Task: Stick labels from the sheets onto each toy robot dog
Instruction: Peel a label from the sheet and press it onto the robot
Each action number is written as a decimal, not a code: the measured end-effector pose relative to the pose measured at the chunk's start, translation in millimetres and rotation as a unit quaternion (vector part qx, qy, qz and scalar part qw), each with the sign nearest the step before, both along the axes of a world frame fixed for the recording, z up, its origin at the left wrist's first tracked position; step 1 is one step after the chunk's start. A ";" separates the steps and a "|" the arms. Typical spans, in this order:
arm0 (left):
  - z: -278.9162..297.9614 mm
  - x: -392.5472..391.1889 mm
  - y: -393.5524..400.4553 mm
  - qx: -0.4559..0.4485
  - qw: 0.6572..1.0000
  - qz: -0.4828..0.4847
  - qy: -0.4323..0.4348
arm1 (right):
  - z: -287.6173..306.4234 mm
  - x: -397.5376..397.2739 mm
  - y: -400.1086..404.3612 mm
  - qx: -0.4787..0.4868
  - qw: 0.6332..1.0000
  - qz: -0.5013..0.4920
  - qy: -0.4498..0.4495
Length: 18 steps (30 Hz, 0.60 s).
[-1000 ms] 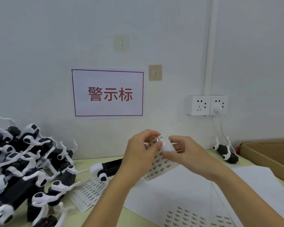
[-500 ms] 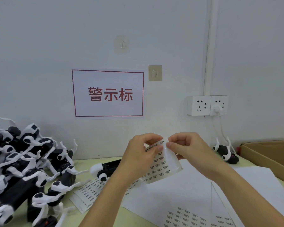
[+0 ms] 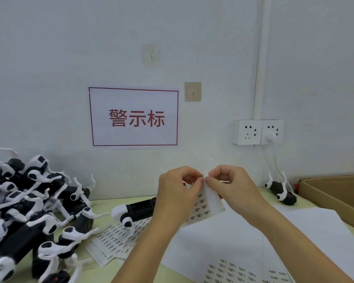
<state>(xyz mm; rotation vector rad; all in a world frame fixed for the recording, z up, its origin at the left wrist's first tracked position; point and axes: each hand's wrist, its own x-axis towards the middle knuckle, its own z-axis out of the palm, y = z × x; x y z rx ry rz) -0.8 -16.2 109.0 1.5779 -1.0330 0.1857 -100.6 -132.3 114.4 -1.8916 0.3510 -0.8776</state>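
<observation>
I hold a small label sheet [image 3: 205,208] raised above the table. My left hand [image 3: 177,193] pinches its top edge, and my right hand [image 3: 231,185] pinches the top right corner beside it, fingertips almost touching. A black and white toy robot dog [image 3: 133,210] lies on its side behind my left wrist. A heap of several more toy dogs [image 3: 27,209] fills the left of the table. One more dog [image 3: 281,190] lies at the back right by the wall. Other label sheets [image 3: 114,240] lie flat by the heap, and more labels [image 3: 233,270] show at the bottom.
Large white paper sheets [image 3: 243,235] cover the table in front of me. An open cardboard box [image 3: 335,193] stands at the right edge. On the wall are a red-framed sign [image 3: 134,117] and two sockets [image 3: 258,131] with a white cable plugged in.
Both hands rose slightly with the sheet. My right fingers shifted from the sheet's right side up to its top corner, close against my left fingertips; the sheet now hangs more vertically.
</observation>
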 end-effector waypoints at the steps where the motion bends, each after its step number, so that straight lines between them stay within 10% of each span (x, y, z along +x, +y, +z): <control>1: 0.6 -0.5 0.0 0.000 1.000 -0.003 0.010 | 0.2 -0.2 0.4 -0.002 1.000 0.001 0.001; 18: 3.7 -2.2 4.9 -0.021 0.993 -0.047 0.102 | 1.3 -0.7 0.8 -0.035 0.999 0.034 -0.015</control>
